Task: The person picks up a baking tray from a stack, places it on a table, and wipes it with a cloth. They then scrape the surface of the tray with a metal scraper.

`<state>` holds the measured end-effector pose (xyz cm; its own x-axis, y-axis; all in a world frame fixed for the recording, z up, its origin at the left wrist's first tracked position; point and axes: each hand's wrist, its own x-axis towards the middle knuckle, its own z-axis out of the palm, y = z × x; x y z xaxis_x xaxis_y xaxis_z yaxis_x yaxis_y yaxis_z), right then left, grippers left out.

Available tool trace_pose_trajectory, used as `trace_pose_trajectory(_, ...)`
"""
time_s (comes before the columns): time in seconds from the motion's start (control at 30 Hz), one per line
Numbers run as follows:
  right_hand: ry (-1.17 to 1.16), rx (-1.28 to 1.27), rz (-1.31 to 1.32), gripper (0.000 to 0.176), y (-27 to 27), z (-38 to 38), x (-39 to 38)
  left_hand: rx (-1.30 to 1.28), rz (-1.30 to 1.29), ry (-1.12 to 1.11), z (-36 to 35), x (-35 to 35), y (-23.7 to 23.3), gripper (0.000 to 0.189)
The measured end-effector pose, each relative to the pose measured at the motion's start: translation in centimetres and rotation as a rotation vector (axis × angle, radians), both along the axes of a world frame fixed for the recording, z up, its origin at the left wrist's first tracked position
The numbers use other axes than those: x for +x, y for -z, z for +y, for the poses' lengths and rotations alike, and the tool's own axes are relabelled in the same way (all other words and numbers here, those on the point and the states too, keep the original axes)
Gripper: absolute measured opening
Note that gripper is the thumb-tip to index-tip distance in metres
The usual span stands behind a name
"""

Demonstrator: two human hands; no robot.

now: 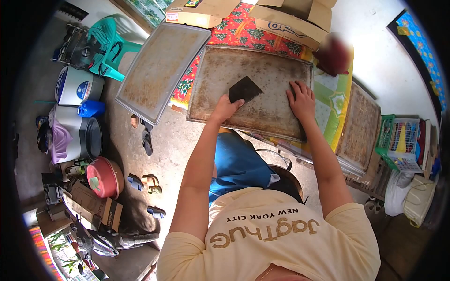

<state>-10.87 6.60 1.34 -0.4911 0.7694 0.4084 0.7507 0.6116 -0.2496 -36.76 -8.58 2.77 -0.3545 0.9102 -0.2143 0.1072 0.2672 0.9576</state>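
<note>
My left hand (227,108) is closed on the near corner of a dark, flat, square piece (245,89), thumb on top. Its exact kind I cannot make out. The piece lies over a worn, brown-stained metal baking tray (211,79) with a raised rim. On the tray's right side rests my right hand (302,99), fingers spread and nothing held. Just left of this tray, a second stained tray (164,65) sits tilted, jutting past the table's edge.
Red patterned cloth (234,25) covers the table, with cardboard boxes (288,30) behind. A blurred dark red shape (333,58) is at the back right. More trays (358,126) are stacked on the right, near a green basket (386,136). Slippers (151,182) lie on the floor.
</note>
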Motion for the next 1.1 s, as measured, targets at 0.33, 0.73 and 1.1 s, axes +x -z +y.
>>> trace_pose_trajectory(0.33,-0.006,0.011,0.011,0.037,0.0,0.0,0.0,-0.092,0.032,0.002,0.0,-0.4,-0.8,0.034)
trace_pose_trajectory(0.73,-0.012,0.02,0.006,0.036,-0.3,-0.1,-0.1,-0.159,0.064,0.039,0.0,-0.3,-1.6,0.037)
trace_pose_trajectory(1.1,-0.003,0.013,-0.007,0.037,-0.2,-0.2,-0.1,-0.159,0.06,0.04,-0.1,-0.6,-1.4,0.038)
